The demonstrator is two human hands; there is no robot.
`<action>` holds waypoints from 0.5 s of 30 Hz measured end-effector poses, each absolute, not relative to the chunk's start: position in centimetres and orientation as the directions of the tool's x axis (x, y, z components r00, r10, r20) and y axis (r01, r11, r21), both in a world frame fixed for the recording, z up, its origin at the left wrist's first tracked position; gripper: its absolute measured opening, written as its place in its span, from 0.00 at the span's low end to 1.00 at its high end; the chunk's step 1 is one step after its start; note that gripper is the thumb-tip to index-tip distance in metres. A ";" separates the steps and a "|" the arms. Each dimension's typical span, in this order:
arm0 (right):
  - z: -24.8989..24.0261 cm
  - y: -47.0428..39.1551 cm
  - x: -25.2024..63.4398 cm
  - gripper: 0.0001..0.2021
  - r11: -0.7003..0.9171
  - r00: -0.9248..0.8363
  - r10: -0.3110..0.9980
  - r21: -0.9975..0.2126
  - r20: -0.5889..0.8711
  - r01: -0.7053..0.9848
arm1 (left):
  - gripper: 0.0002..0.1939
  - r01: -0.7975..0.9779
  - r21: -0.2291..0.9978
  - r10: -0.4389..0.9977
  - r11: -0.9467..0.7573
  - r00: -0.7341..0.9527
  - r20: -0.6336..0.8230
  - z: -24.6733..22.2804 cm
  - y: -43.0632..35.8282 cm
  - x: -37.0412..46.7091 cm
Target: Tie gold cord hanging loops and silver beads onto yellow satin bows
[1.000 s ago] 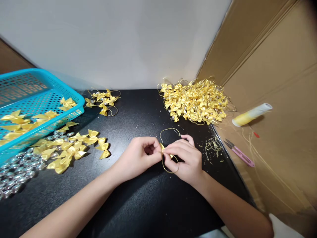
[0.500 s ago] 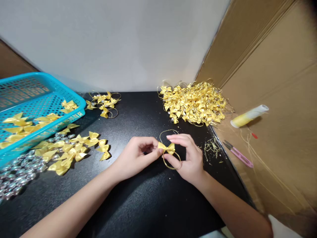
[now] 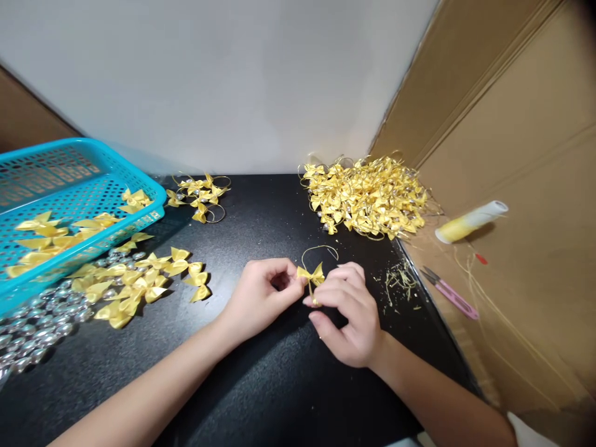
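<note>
The small bow of shiny yellow ribbon [image 3: 311, 273] is held above the black speckled tabletop [image 3: 261, 372]. The left hand [image 3: 267, 292] is at its left side, with thumb and forefinger pinched on its end. A thin gold cord [image 3: 321, 247] curves out above the bow and also hangs below it. The right hand [image 3: 351, 310] is to the bow's right, its thumb apart from its forefinger; some fingertips are at the lower cord, but whether they grip it, I cannot tell. To the right of the bow lie gold cord scraps [image 3: 399, 282] and, farther, pink-handled snips [image 3: 451, 293]. Beyond it stands a large heap of corded yellow bows [image 3: 363, 195]. Well to its left are loose yellow ribbon bows [image 3: 121, 292], shiny silver beads [image 3: 41, 323] and a turquoise perforated plastic basket [image 3: 158, 214].
</note>
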State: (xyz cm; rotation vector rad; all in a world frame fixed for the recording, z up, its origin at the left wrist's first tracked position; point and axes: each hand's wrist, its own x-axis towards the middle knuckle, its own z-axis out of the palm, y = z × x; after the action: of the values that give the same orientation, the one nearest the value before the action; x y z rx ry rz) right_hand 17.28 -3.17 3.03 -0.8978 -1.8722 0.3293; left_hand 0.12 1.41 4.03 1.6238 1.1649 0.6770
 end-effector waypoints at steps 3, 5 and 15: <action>2.6 -3.0 17.6 0.16 0.540 -0.136 0.840 -0.783 0.526 0.309 | 0.12 0.293 0.956 0.885 0.020 0.440 -0.153 4.1 1.5 0.2; 2.4 -2.9 17.8 0.19 0.380 -0.098 0.924 -0.918 0.370 0.118 | 0.10 0.243 0.967 0.851 0.081 0.488 -0.193 4.2 1.6 0.3; 2.3 -2.1 17.8 0.12 0.380 -0.139 0.920 -0.921 0.367 0.086 | 0.13 0.194 0.964 0.762 0.183 0.591 -0.264 4.4 1.7 0.0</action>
State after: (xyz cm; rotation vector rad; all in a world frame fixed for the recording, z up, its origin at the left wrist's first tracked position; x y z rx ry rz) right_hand 17.77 -2.10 2.33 -0.9352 -1.5360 0.9465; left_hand -0.01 1.74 4.41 1.3623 0.8995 0.4881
